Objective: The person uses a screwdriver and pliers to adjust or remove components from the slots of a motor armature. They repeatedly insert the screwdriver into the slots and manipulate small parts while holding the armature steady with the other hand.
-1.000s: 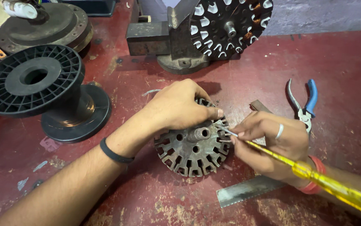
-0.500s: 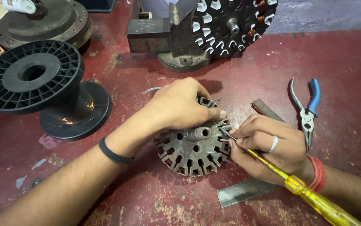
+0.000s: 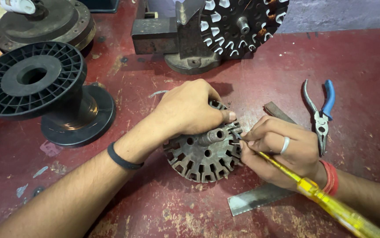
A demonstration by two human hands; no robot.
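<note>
Table (image 3: 366, 57): worn red top, rusty patches. Since a second ago the view has closed in a little; nothing on it has shifted.

Black plastic spool (image 3: 36, 83), empty, upper left, standing on its lower flange. Round metal housing (image 3: 44, 20) behind it, white capped thing on top, too cropped to tell. No label or sign readable on either.

Vise (image 3: 172, 39) at top centre holds a second stator (image 3: 243, 24), partly wound with copper wire, white slot liners showing.

Bare stator core (image 3: 201, 154), grey slotted laminations with a centre shaft, lies flat on the table at centre, right between my hands.

My left hand (image 3: 190, 110) sits on top of the core, fingers closed over its upper rim, thumb flat by the slots on the right. Same grip as a second ago.

My right hand (image 3: 282, 152) has dropped and turned in since then: fingers pinched on the shank of the yellow-handled screwdriver (image 3: 331, 205), tip now right at a slot on the core's right edge, handle running off to lower right. I read that as working the slot, core pinned steady.

Steel ruler (image 3: 258, 198) lies flat under my right wrist. Blue-handled pliers (image 3: 320, 112) lie to the right, untouched, jaws towards me.

No packages or signs in view.
</note>
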